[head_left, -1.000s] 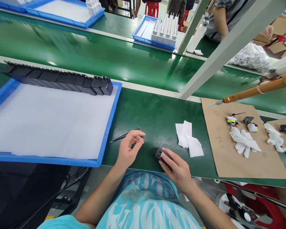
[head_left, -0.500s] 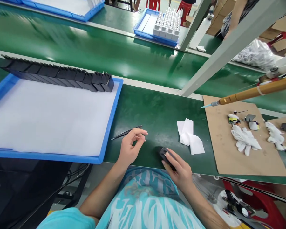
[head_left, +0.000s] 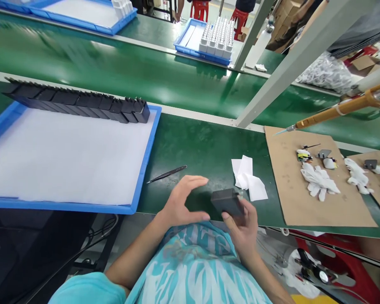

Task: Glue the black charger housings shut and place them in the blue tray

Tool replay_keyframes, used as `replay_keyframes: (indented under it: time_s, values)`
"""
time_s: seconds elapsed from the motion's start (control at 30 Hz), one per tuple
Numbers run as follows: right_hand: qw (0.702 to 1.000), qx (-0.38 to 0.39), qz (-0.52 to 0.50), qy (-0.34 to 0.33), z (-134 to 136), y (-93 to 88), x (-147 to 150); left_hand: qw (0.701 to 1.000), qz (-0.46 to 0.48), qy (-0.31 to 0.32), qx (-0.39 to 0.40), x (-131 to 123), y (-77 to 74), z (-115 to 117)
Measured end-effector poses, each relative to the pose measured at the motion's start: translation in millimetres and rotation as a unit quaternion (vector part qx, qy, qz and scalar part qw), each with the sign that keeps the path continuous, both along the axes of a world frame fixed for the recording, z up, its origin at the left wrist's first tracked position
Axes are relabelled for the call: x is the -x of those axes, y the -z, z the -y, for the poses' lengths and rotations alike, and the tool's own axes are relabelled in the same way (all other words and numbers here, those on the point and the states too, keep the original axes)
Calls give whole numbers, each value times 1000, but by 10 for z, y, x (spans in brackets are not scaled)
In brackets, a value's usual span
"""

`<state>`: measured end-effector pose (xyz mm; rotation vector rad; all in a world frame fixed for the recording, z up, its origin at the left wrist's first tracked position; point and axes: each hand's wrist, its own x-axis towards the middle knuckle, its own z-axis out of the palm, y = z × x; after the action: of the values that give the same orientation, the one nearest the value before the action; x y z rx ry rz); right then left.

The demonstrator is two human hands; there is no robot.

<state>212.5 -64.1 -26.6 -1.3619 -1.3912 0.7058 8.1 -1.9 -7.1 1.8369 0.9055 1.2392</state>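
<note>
A black power adapter (head_left: 227, 201), box-shaped with a small metal part showing at its right end, is gripped in my right hand (head_left: 244, 230) over the bench's front edge. My left hand (head_left: 184, 203) is open to the left of it, thumb and fingers spread apart, not touching the adapter. Black tweezers (head_left: 167, 173) lie on the green bench just beyond my left hand. Small white paper pieces (head_left: 247, 177) overlap on the bench beyond my right hand.
At left, a blue tray (head_left: 145, 160) lined with white paper holds a row of black adapters (head_left: 104, 107). To the right lie brown cardboard (head_left: 291, 190), white gloves (head_left: 319, 180) and small electronic parts (head_left: 304, 155). An amber-handled tool (head_left: 329, 114) hangs above; a slanted metal post (head_left: 278, 84) rises nearby.
My right hand has lifted and turned the black adapter, so its broad side shows. My left hand has moved right toward it, its fingers spreading wider. The view has shifted slightly.
</note>
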Motion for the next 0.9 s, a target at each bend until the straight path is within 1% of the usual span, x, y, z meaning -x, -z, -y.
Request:
replay_keyframes:
  time_s: [0.03,0.07,0.1,0.17,0.23,0.33,0.4,0.43,0.57,0.73,0.83,0.9]
  values:
    - [997,47,-58,-7,-21,-43,43,999,-21,26,-26,-37,-22,15]
    - [990,89,-109,-30,-51,-87,88,997,-40,40,-46,-80,-42,28]
    - [979,123,-152,-57,-87,-127,135,996,-53,42,-60,-127,-59,40]
    - [955,178,-217,-99,-152,-188,228,996,-64,23,-62,-218,-83,59]
    - [927,229,-269,-124,-182,-215,310,997,-62,0,-48,-290,-95,74]
    - [877,290,-347,-161,-160,-209,391,998,-26,-30,-57,-345,-107,94]
    - [851,308,-385,-178,-135,-194,416,996,-5,-56,-68,-351,-119,105]
    - [843,314,-396,-181,-127,-187,423,996,-4,-65,-63,-348,-127,108]
    - [833,332,-405,-178,-139,-179,447,996,-54,-77,0,-307,-180,114]
    - [818,336,-428,-187,-176,-198,493,987,-106,-94,81,-262,-274,104]
    - [799,336,-460,-193,-189,-211,516,981,-111,-97,123,-253,-311,90]
    - [786,333,-479,-203,-197,-217,523,980,-113,-97,134,-246,-316,80]
